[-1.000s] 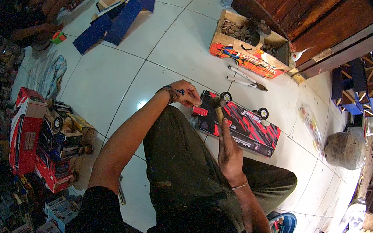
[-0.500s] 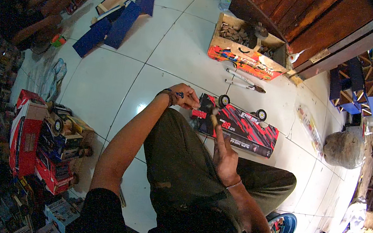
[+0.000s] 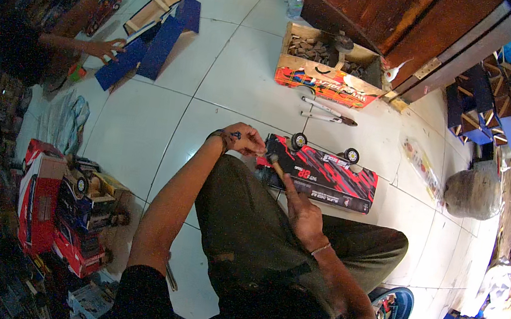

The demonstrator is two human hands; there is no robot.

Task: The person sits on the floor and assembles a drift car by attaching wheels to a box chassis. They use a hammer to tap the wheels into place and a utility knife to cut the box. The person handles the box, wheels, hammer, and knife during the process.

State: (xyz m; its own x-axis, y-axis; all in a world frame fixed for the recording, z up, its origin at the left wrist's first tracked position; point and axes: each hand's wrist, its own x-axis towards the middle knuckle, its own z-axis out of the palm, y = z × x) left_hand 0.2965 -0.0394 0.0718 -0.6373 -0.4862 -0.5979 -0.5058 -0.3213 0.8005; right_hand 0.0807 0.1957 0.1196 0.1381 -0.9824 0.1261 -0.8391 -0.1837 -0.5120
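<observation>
In front of my folded legs a black-and-red printed box with small wheels along its far side lies on the floor. My right hand is wrapped round the wooden handle of a small hammer. The hammer's head is at the box's left end, close to the fingertips of my left hand. Those fingers are pinched together at that end, and whatever they hold is too small to make out.
Beyond the box lie two pens and a wooden crate of small dark pieces. Toy trucks stand at left. Another person's hand reaches to blue panels at upper left. A dark bucket is at my right.
The hammer's head has come down and left to the box's end, by my left fingers. The other person's hand has reached out to the blue panels. The whole view has shifted slightly.
</observation>
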